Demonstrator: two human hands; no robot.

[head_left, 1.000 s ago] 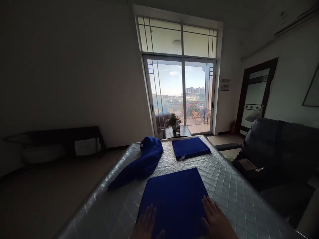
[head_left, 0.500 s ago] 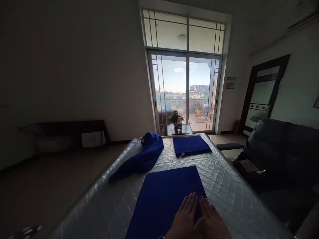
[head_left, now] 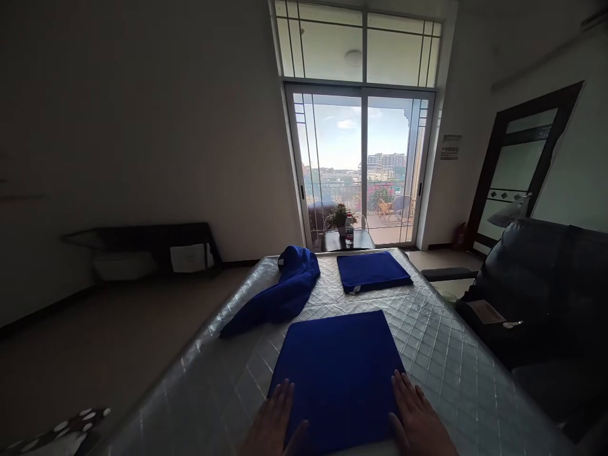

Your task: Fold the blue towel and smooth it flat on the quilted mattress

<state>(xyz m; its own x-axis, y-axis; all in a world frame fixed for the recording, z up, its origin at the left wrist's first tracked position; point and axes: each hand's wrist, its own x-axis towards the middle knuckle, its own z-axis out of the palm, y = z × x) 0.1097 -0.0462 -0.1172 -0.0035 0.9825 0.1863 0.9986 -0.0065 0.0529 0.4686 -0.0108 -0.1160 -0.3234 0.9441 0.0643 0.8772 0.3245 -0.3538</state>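
A folded blue cloth (head_left: 339, 373) lies flat on the silver quilted mattress (head_left: 446, 361) in front of me. My left hand (head_left: 277, 415) rests on its left edge, fingers stretched out and thumb apart. On the opposite edge lies my right hand (head_left: 418, 411), also flat with fingers extended. Neither hand holds anything. Farther back sits another folded blue cloth (head_left: 374, 271) with a small white tag at its front edge. To its left a crumpled blue cloth (head_left: 285, 294) stretches loosely toward the mattress's left side.
Beyond the mattress stands a small dark table (head_left: 361, 239) with a potted plant (head_left: 341, 215) and a bottle (head_left: 349, 228), before a sliding glass door. A black armchair (head_left: 546, 285) is on the right. Along the left wall sits a low dark rack (head_left: 147, 240).
My hands were together at the cloth's right side. They have moved apart, the left hand crossing to the left edge. The camera view has shifted slightly.
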